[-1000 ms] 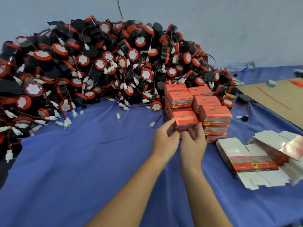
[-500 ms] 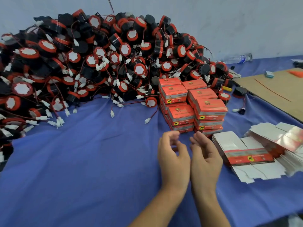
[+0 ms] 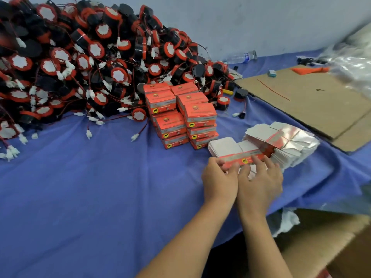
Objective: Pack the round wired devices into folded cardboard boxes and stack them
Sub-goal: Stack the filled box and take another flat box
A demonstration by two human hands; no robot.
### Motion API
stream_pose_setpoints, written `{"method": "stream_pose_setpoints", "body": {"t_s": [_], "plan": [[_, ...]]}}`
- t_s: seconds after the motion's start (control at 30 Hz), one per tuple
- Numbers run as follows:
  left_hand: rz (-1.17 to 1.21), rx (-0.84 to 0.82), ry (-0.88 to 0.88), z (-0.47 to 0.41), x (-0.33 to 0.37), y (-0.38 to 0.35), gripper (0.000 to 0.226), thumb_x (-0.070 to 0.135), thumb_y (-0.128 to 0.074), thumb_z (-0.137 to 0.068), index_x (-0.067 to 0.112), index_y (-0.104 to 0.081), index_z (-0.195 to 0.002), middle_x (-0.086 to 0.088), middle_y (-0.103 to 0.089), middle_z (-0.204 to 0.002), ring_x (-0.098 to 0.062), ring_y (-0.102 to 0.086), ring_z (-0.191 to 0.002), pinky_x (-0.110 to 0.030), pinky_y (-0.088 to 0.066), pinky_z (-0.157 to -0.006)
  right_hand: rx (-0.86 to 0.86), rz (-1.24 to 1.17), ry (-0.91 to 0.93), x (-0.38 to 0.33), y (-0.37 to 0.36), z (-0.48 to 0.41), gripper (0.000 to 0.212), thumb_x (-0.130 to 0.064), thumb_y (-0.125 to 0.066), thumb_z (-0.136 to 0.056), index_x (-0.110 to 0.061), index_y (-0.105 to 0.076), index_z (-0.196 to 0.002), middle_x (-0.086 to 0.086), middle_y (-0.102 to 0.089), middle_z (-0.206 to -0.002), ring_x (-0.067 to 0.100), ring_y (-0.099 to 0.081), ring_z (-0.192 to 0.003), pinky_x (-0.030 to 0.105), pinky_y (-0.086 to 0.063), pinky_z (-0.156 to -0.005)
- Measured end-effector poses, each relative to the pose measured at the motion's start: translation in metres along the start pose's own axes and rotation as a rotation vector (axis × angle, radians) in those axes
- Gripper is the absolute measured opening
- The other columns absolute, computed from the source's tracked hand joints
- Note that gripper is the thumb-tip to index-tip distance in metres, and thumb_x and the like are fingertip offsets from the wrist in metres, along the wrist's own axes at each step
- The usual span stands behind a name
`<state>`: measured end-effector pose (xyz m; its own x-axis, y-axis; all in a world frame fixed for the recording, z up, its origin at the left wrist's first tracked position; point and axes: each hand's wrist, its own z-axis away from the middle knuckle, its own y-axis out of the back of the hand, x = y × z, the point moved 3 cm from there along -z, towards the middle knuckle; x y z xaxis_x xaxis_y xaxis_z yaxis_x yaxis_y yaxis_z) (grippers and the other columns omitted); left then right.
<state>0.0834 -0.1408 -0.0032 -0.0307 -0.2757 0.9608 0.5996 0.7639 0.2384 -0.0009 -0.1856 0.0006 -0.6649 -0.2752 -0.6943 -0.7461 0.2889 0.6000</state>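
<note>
Now flat carton (image 3: 237,158) under right hand (image 3: 261,183) fingertips (image 3: 255,158) — end in left hand (image 3: 218,181).

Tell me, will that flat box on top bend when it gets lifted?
Probably: the flat box blank looks thin, so it may flop. It likely weighs little. The blanks beside it shine, so it could slide.

devices (image 3: 84,63) left, boxes (image 3: 178,115) centre, flats (image 3: 281,143) right

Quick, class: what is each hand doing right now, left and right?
Left hand: pinches the near end of the top flat box.
Right hand: open, fingers resting on that same box.
</note>
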Motion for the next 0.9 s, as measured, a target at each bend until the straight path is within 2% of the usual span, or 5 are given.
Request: {"method": "stream_pose_setpoints", "body": {"t_s": [0.1,0.17,0.63,0.8,0.9], "plan": [[-0.041,0.018,0.042,-0.013,-0.005,-0.005,0.031,0.034,-0.081,-0.086,0.018,-0.056,-0.096,0.006,-0.067,-0.088,-0.012,-0.063,-0.082,-0.025,-0.05,-0.074,-0.143,0.182,0.01,0.005,-0.014,-0.004,0.038,-0.022,-0.05,-0.099,-0.013,-0.068,-0.131,0.009,-0.053,-0.15,0.033,-0.032,-0.148,0.059,-0.024,-0.118],[-0.023,0.046,0.059,-0.018,-0.013,-0.005,0.032,0.031,-0.084,-0.083,0.018,-0.055,-0.09,0.01,-0.063,-0.078,-0.005,-0.058,-0.07,-0.015,-0.047,-0.062,-0.171,0.186,0.001,0.01,-0.02,-0.003,0.038,-0.021,-0.052,-0.099,-0.017,-0.066,-0.134,0.007,-0.049,-0.154,0.031,-0.026,-0.151,0.061,-0.016,-0.121],[0.559,-0.149,0.224,-0.009,-0.005,0.037,0.019,0.01,-0.075,-0.092,0.011,-0.064,-0.107,-0.001,-0.075,-0.079,-0.005,-0.055,-0.054,-0.017,-0.049,-0.057,0.049,-0.266,-0.071,0.015,-0.007,-0.003,0.037,-0.026,-0.056,-0.096,-0.018,-0.068,-0.13,0.004,-0.067,-0.132,0.023,-0.055,-0.127,0.046,-0.04,-0.112],[0.587,-0.116,0.089,0.021,-0.002,0.088,0.018,0.014,-0.07,-0.097,0.02,-0.067,-0.113,-0.001,-0.078,-0.086,-0.006,-0.055,-0.06,-0.018,-0.05,-0.062,-0.225,-0.52,-0.079,0.001,0.009,0.019,0.06,-0.051,-0.069,-0.084,-0.034,-0.057,-0.14,-0.017,-0.063,-0.135,0.001,-0.055,-0.126,0.026,-0.045,-0.107],[0.509,-0.008,-0.062,0.043,-0.009,0.126,0.026,0.016,-0.07,-0.097,0.031,-0.069,-0.118,0.004,-0.077,-0.081,-0.003,-0.06,-0.064,-0.017,-0.051,-0.064,-0.405,-0.565,0.067,-0.019,0.011,0.036,0.072,-0.037,-0.088,-0.077,-0.034,-0.055,-0.141,-0.018,-0.061,-0.133,-0.004,-0.054,-0.125,0.014,-0.042,-0.1]]}}
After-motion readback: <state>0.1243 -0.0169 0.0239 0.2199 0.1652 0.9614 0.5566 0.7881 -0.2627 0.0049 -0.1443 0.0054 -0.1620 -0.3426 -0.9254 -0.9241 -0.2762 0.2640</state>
